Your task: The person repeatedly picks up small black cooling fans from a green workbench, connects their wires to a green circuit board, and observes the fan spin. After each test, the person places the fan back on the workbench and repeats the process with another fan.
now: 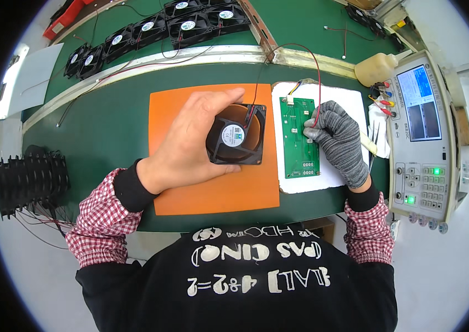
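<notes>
My bare left hand [182, 144] is wrapped round a square black cooling fan [233, 135], thumb along one side and fingers along the other. The fan stands over an orange mat [212, 193], its round label facing up. From the fan a thin red and black wire [318, 72] loops up and over to my right hand [338, 141], which wears a grey glove. That hand is closed, pinching the wire's end at the right side of a green circuit board [295, 155]. The fingertips hide the wire's end. White sockets sit on the board, which lies on a white pad [350, 97].
A test instrument [420, 105] with a lit screen stands at right, beside clip leads [385, 102] and a yellowish bottle [375, 69]. Several black fans [147, 33] lie beyond the white ledge [190, 60]. More fans are stacked [29, 180] at the left edge.
</notes>
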`<action>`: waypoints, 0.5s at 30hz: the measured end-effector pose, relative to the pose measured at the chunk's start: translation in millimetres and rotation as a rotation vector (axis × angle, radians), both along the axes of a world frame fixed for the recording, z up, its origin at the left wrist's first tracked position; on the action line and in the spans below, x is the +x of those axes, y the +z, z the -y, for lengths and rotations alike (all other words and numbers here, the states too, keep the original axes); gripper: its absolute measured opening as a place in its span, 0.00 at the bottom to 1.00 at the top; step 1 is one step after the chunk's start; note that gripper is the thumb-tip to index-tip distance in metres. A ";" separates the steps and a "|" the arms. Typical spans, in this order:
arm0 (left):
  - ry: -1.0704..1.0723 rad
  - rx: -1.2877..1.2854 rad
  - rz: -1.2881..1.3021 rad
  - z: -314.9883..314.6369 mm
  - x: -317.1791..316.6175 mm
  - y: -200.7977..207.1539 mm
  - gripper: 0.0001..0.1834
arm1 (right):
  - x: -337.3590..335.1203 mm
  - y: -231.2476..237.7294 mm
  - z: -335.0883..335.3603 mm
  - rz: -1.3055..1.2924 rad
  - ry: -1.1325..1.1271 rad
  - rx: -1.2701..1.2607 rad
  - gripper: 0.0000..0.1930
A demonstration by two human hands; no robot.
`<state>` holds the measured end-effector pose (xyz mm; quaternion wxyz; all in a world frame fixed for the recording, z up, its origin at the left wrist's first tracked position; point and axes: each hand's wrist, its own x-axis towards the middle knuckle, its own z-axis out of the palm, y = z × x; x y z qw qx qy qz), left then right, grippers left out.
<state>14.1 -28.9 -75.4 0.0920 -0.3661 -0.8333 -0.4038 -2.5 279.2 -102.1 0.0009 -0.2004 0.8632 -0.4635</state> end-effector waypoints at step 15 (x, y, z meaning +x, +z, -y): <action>0.026 -0.165 0.007 -1.6 0.7 14.2 0.60 | -0.8 4.1 1.9 -0.063 -0.026 0.007 0.08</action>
